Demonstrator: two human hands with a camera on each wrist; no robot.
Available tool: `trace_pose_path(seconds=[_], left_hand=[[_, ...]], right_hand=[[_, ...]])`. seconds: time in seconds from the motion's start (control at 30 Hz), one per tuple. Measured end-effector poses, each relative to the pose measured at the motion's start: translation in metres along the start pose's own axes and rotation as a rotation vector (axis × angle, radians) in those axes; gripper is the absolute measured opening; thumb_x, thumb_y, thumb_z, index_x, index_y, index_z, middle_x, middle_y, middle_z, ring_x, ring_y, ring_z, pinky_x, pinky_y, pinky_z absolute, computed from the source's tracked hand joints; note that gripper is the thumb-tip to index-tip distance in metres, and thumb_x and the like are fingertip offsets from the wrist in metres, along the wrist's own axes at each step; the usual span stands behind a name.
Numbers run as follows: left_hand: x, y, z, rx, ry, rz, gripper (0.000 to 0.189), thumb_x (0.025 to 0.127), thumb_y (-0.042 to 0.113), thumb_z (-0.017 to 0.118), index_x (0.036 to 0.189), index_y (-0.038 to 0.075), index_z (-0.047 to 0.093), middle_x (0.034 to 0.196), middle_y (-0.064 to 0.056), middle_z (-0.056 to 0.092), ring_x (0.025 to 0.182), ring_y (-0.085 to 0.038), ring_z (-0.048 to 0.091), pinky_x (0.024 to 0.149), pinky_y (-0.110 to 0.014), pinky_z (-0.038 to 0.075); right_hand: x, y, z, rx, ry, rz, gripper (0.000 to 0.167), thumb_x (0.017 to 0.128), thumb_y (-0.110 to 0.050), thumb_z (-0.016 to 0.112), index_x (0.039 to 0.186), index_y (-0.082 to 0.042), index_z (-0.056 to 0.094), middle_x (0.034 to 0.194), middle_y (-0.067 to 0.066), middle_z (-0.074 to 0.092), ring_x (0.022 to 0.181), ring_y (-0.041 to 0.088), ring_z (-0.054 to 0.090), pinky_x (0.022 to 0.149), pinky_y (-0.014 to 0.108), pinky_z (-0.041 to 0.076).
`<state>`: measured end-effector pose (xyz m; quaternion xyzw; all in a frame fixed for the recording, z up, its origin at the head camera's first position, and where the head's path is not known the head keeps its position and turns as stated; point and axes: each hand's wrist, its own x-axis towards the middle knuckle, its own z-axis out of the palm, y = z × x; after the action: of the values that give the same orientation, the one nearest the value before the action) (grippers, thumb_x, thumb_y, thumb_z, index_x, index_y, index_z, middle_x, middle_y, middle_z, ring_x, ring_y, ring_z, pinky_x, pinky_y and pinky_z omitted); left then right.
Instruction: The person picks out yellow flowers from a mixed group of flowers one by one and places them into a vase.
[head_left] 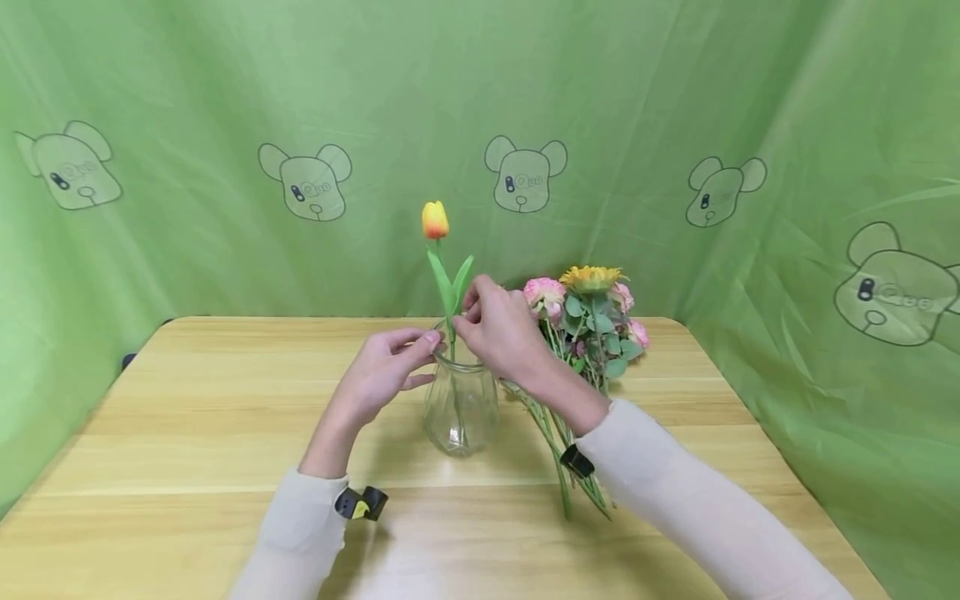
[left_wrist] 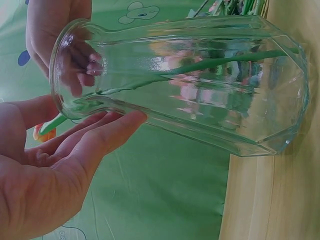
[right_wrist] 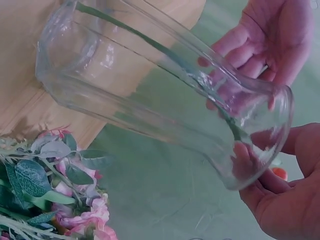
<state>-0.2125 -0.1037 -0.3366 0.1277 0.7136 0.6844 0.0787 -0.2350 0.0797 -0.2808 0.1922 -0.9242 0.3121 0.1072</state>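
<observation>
Pale sleeves (head_left: 690, 492) with black wrist devices (head_left: 362, 503) come in nearest. Glass vase (head_left: 482, 408) stands on wooden worktop (head_left: 187, 433), about midway between left and right edges. Left hand (head_left: 382, 367) grasps vase neck, thumb by rim. Right hand (head_left: 504, 327) pinches orange-yellow tulip (head_left: 435, 221) just above rim; tulip upright, stem down inside vase. Bouquet (head_left: 600, 325) lies to the right, stems nearer, blooms toward far right corner. Green curtain (head_left: 405, 83) with bear-head prints behind far edge.
</observation>
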Motion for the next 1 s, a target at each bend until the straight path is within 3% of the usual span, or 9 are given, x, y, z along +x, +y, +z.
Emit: trace_pose_path(seconds=[0.2,0.4,0.6,0.83,1.0], left_hand=[[0.0,0.001,0.0,0.008,-0.001,0.0,0.045,0.107,0.027,0.054,0.136,-0.007,0.057,0.137,-0.024,0.061,0.13,-0.037,0.059,0.1,-0.042,0.059],[0.0,0.001,0.001,0.009,0.004,0.003,0.045,0.106,0.027,0.054,0.136,-0.007,0.057,0.137,-0.024,0.061,0.129,-0.038,0.059,0.1,-0.042,0.059],[-0.001,0.0,0.002,0.007,0.003,-0.004,0.044,0.107,0.026,0.054,0.136,-0.007,0.057,0.137,-0.024,0.061,0.13,-0.037,0.059,0.1,-0.041,0.059],[0.0,-0.001,0.001,0.005,0.008,-0.008,0.044,0.107,0.025,0.054,0.136,-0.007,0.056,0.136,-0.024,0.062,0.129,-0.037,0.06,0.1,-0.041,0.059],[0.002,-0.003,0.0,-0.005,0.007,-0.007,0.044,0.106,0.025,0.054,0.136,-0.009,0.056,0.136,-0.025,0.062,0.129,-0.038,0.06,0.1,-0.041,0.059]], right_hand=[[0.005,0.005,-0.013,0.036,0.079,0.001,0.014,0.096,-0.011,0.065,0.105,-0.001,0.061,0.094,0.013,0.075,0.079,0.024,0.073,0.065,0.029,0.064],[0.009,0.024,-0.024,0.005,0.174,-0.012,0.009,0.095,-0.006,0.06,0.101,0.001,0.063,0.089,0.015,0.074,0.073,0.026,0.072,0.063,0.034,0.064],[0.011,0.057,-0.037,-0.06,0.199,0.043,0.011,0.095,-0.006,0.059,0.1,0.002,0.063,0.087,0.017,0.072,0.066,0.027,0.067,0.056,0.035,0.06],[0.008,0.092,-0.05,-0.119,0.202,0.118,0.016,0.095,-0.007,0.055,0.103,0.003,0.064,0.08,0.017,0.069,0.044,0.017,0.051,0.037,0.026,0.042],[0.005,0.111,-0.056,-0.178,0.2,0.141,0.015,0.095,-0.009,0.057,0.1,0.002,0.065,0.077,0.016,0.067,0.047,0.018,0.051,0.042,0.029,0.042]])
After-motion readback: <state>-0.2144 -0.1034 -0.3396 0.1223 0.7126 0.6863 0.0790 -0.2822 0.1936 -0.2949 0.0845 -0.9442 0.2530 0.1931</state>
